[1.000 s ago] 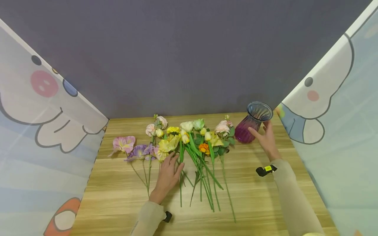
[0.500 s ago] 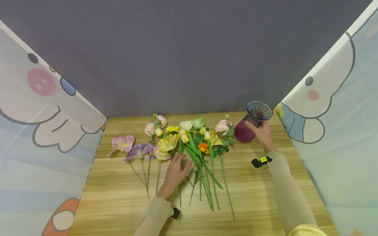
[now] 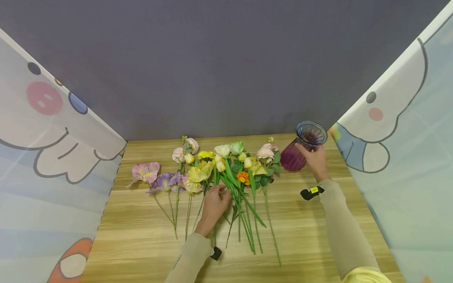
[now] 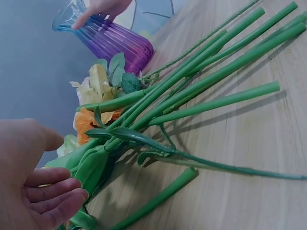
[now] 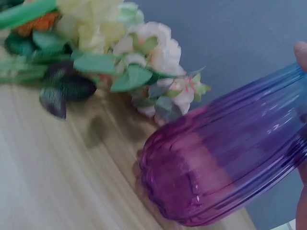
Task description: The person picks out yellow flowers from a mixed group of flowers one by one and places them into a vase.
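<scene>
My right hand (image 3: 316,160) grips a ribbed glass vase (image 3: 294,157) by its narrow neck, at the back right of the table. Blue at the flared rim, the vase turns purple-pink toward its base; in the right wrist view its lower body (image 5: 192,177) is close to the wood. My left hand (image 3: 214,204) is over the left side of a bunch of artificial flowers with green stems (image 3: 244,212). Seen from the left wrist, its fingers (image 4: 57,194) are loosely bent beside the green leaves (image 4: 93,167), gripping nothing visible; contact with the leaves cannot be made out.
Left of the bunch lie pink and purple flowers (image 3: 164,181). Yellow flowers (image 3: 201,171), white tulips, an orange flower (image 3: 243,177) and pale pink roses (image 3: 266,152) fill the middle. A dark wall (image 3: 226,70) and printed side panels enclose the wooden table (image 3: 141,243).
My left hand has moved right, from the yellow flowers toward the green stems, and its fingers have bent more. The right hand has closed in round the vase's neck; the vase has hardly moved.
</scene>
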Motion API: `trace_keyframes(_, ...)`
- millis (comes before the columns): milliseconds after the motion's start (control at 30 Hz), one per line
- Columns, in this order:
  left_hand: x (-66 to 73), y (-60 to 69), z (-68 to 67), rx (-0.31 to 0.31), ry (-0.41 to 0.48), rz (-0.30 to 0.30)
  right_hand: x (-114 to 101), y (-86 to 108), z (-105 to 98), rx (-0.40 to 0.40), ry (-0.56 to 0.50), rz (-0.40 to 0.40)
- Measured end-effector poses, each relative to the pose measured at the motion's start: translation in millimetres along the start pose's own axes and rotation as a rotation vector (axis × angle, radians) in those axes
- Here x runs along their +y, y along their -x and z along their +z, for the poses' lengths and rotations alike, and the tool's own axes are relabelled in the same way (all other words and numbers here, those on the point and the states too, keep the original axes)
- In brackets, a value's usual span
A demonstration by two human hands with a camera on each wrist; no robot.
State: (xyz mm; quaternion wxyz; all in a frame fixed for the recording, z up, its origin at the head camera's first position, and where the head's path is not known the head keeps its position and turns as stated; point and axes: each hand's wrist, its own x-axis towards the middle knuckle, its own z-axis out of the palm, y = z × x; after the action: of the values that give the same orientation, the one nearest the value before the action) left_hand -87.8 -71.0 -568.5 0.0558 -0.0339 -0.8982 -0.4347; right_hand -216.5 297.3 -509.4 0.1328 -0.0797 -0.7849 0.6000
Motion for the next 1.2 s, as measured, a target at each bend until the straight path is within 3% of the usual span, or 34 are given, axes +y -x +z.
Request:
trace_keyframes(267,0.7,-4.9,11.4,-0.012,0.039,-0.091,10,-0.1,2,0.073,-0.015,-0.068)
trace_keyframes(433,-2.2,-7.8,15.3,-0.01,0.049,-0.126,14,0.7,3,0.102,-0.035,-0.068)
trace_keyframes(1200,-5.8,-9.0,22.5,-0.011,0.046,-0.131,17,6.5,7,0.106,-0.138,-0.088)
